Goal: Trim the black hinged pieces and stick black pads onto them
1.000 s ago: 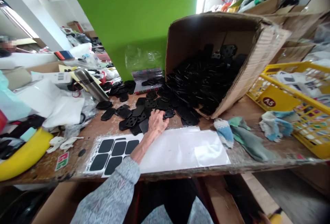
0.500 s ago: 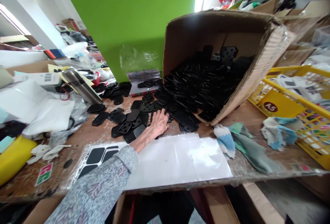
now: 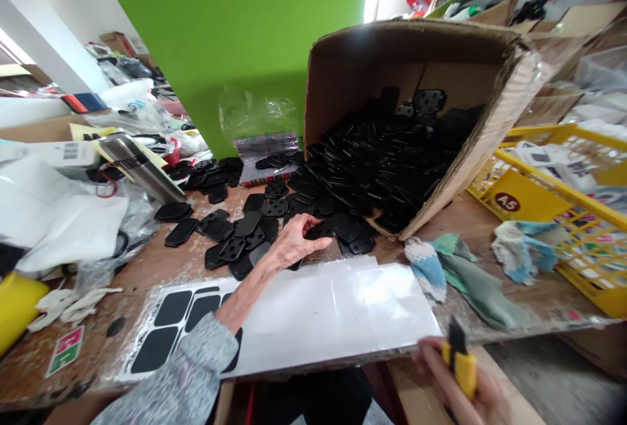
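Note:
My left hand (image 3: 296, 241) reaches over the table's middle, thumb and fingers closed around the near end of a black plate (image 3: 319, 230) with rounded corners and small holes. Whether the plate is lifted clear of its neighbours I cannot tell. Many similar black plates (image 3: 247, 223) lie scattered to the left of it. My right hand (image 3: 463, 389), somewhat blurred, is at the lower right in front of the table edge. It grips a yellow utility knife (image 3: 461, 367) with its dark tip pointing up. Below my left forearm lies a sheet of black rounded stickers (image 3: 155, 349).
A cardboard box (image 3: 494, 118) on its side spills black plates toward the table. White sheets (image 3: 313, 320) lie along the front edge. Cloth rags (image 3: 482, 281) and a yellow basket (image 3: 539, 206) sit on the right. A steel flask (image 3: 142, 167) leans at left.
My left hand has shifted slightly right and gone from lying flat over the plates to closing on one. My right hand with the utility knife has come into view at lower right.

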The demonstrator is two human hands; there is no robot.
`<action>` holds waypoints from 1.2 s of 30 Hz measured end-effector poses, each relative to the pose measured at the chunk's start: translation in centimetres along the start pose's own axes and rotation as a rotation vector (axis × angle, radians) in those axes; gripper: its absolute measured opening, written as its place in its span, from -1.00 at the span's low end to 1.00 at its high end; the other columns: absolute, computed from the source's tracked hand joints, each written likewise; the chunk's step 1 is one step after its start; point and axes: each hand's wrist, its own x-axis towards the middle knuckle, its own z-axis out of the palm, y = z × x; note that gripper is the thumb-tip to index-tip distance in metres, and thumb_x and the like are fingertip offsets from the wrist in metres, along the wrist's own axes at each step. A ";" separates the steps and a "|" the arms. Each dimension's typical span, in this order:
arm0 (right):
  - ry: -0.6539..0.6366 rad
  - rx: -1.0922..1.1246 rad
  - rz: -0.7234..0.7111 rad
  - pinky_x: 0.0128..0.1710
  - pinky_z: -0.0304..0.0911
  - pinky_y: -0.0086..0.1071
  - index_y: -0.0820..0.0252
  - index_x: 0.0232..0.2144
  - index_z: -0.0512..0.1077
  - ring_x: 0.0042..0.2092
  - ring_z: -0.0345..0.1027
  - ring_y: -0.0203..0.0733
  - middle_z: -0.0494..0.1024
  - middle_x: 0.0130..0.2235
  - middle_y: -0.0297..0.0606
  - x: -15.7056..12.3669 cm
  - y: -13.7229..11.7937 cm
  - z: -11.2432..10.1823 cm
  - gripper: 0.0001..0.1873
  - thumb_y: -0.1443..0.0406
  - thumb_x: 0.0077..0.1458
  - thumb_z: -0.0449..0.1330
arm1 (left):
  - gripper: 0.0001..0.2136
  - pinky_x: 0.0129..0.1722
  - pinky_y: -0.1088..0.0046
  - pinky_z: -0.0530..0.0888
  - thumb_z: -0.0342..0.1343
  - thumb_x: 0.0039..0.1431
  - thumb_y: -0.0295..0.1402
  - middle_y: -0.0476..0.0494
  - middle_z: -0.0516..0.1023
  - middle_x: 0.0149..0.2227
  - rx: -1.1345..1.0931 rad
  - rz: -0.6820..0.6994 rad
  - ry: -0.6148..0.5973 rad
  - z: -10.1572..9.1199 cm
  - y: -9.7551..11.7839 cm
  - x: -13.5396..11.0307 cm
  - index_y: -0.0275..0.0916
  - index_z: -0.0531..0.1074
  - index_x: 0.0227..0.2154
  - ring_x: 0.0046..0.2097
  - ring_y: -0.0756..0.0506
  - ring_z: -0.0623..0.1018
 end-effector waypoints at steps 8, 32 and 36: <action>-0.255 -0.394 -0.879 -0.08 0.32 -0.13 0.19 0.17 0.08 0.06 0.16 -0.02 0.26 0.12 -0.12 2.1 -6.2 9.9 -0.23 0.56 -0.17 -0.05 | -0.56 -0.18 0.41 0.37 0.01 0.12 -0.14 -0.13 0.45 -0.17 -1.467 -0.481 -0.111 2.4 4.1 -10.2 -0.17 0.27 0.04 -0.20 -0.06 0.45; -0.108 -0.155 -0.281 -0.62 0.05 -0.49 0.19 -0.42 0.40 -0.59 0.11 -0.35 0.28 -0.64 -0.42 -1.3 -8.6 8.4 -0.80 0.16 0.00 0.15 | -0.71 -0.22 0.49 0.32 0.17 0.02 -0.27 -0.03 0.46 -0.36 -1.017 -0.429 0.121 1.9 2.6 -17.2 -0.23 0.40 -0.18 -0.29 0.00 0.42; -0.157 0.312 0.141 -0.67 0.03 -0.53 0.18 -0.40 0.36 -0.61 0.07 -0.42 0.26 -0.61 -0.46 -0.9 -8.6 7.9 -0.67 0.09 -0.15 0.28 | -0.76 -0.27 0.39 0.36 0.06 0.11 -0.25 -0.11 0.51 -0.43 -1.204 -0.488 0.079 1.5 2.0 -18.0 -0.30 0.46 -0.25 -0.40 -0.06 0.49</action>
